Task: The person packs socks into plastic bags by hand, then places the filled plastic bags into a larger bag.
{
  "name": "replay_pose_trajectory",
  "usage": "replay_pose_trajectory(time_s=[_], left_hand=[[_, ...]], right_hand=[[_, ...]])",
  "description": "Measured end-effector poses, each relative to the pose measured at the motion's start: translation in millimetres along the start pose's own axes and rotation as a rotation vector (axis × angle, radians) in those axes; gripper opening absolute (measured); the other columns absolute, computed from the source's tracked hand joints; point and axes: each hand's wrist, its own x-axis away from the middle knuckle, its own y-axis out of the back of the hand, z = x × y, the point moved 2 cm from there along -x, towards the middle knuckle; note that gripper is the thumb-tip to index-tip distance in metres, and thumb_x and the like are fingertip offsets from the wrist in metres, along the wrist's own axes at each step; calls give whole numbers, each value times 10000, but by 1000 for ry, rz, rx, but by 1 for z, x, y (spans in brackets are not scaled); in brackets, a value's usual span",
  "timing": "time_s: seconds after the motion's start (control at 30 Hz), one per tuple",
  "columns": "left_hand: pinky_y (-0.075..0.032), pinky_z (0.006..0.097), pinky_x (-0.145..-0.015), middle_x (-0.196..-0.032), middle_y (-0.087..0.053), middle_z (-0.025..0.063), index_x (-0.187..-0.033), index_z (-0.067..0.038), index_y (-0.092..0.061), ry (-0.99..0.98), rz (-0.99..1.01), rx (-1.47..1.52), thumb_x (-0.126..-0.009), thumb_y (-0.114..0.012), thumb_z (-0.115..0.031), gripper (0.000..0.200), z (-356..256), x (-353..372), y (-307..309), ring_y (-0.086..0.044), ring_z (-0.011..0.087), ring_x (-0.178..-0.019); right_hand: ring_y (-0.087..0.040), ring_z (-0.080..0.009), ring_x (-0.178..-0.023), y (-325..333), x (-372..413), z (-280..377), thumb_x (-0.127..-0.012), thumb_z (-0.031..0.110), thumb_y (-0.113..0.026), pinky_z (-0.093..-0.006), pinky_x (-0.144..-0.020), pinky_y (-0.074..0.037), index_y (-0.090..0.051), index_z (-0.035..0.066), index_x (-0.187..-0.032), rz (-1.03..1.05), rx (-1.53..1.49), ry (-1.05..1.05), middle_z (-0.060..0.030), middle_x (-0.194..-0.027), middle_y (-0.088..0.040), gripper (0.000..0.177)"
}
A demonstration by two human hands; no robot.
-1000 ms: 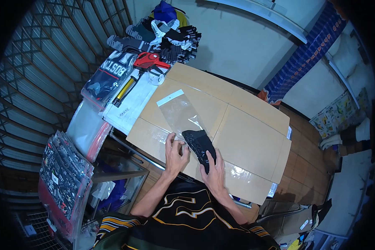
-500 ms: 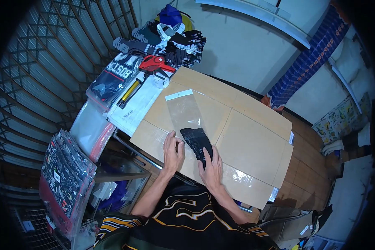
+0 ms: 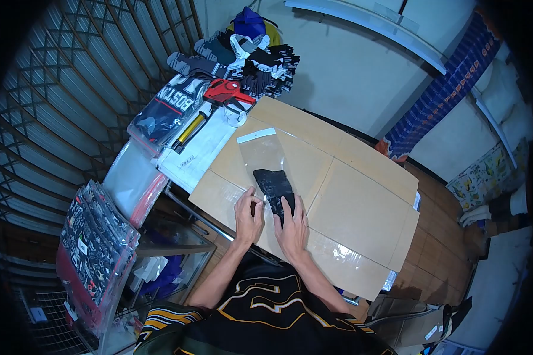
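Note:
A clear plastic bag [image 3: 259,155] with a white header strip lies on the cardboard. Inside its lower part is a dark folded sock [image 3: 271,182], slanting toward me. My right hand [image 3: 292,228] grips the lower end of the sock, fingers on top and thumb along its left side. Just left of it, my left hand [image 3: 249,216] has thumb and forefinger pinched at the bag's left edge. The bag's lower end is partly hidden by my hands.
Flattened cardboard [image 3: 361,201] covers the table. Behind to the left are a red tape dispenser [image 3: 228,92], a yellow-and-black tool [image 3: 190,129], a bagged jersey [image 3: 167,112] and piled socks [image 3: 266,62]. Bagged patterned garments [image 3: 95,242] hang at left.
My right hand has moved left and slightly up with the sock, which now sits farther up in the bag. My left hand keeps its pinch in nearly the same spot.

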Motion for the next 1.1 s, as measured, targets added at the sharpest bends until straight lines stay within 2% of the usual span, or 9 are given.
replay_pose_trajectory(time_s=[0.17, 0.27, 0.33, 0.43, 0.63, 0.77, 0.83, 1.03, 1.1], left_hand=[[-370, 485, -1114, -1383, -590, 277, -1023, -16, -638, 11, -4, 28, -935, -662, -68, 106, 1, -1, 2, -536, 413, -1306], [-387, 482, -1103, -1375, -600, 268, -1024, -16, -638, 28, -13, 38, -930, -667, -68, 111, 2, 0, 1, -548, 409, -1295], [-399, 476, -1095, -1374, -604, 262, -1022, -14, -637, 22, -8, 14, -925, -673, -67, 116, 2, 0, 1, -559, 409, -1281], [-401, 471, -1094, -1372, -606, 262, -1021, -12, -636, 34, -1, 8, -922, -674, -65, 118, 4, 0, 0, -564, 408, -1274], [-403, 468, -1091, -1362, -613, 263, -1016, -14, -638, 21, -3, 25, -921, -672, -62, 111, 2, 0, 1, -571, 403, -1264], [-406, 467, -1087, -1355, -618, 261, -1011, -14, -638, 15, -11, 36, -920, -672, -56, 106, 3, 0, 2, -572, 403, -1263], [-458, 456, -1048, -1339, -632, 254, -1006, -8, -630, -8, -37, 14, -923, -665, -36, 94, 1, -1, 3, -615, 400, -1223], [-459, 455, -1046, -1335, -635, 256, -1002, -5, -626, -8, -25, -9, -926, -666, -39, 93, 2, -1, 4, -617, 398, -1220], [-460, 455, -1045, -1335, -635, 256, -1002, -5, -626, -6, -24, 4, -925, -667, -39, 94, 2, -1, 2, -617, 398, -1221]], right_hand=[[-480, -464, -1326, 6, -6, 4, -832, 142, -778, -502, -1060, -438, -576, 43, -1363, -71, -18, 45, -272, -1470, -453, 577], [-522, -430, -1242, 20, 6, 3, -813, 143, -793, -497, -1036, -435, -603, 44, -1304, -73, -33, 39, -246, -1374, -513, 536], [-554, -390, -1135, 21, 20, -3, -806, 142, -798, -498, -1008, -431, -631, 47, -1239, 15, -49, -6, -208, -1255, -564, 473], [-567, -369, -1085, 19, 26, -8, -805, 131, -798, -483, -971, -456, -652, 54, -1209, 34, -30, 30, -180, -1184, -592, 436], [-592, -324, -1056, 7, 8, -3, -834, 108, -766, -434, -930, -476, -685, 74, -1203, -30, -82, 60, -137, -1194, -624, 380], [-593, -324, -1056, -1, -10, 0, -837, 101, -765, -437, -928, -477, -687, 70, -1207, -53, -74, 87, -131, -1193, -627, 380], [-596, -316, -1050, -3, -16, 1, -835, 102, -765, -435, -920, -480, -702, 65, -1171, -92, -85, 111, -123, -1172, -637, 343], [-614, -291, -1031, -5, -6, -9, -843, 89, -743, -431, -912, -480, -728, 71, -1071, -37, -66, 88, -85, -1079, -670, 229], [-626, -305, -1008, -9, -6, -12, -845, 62, -726, -432, -899, -485, -726, 63, -1065, -53, -79, 115, -99, -1047, -680, 220]])
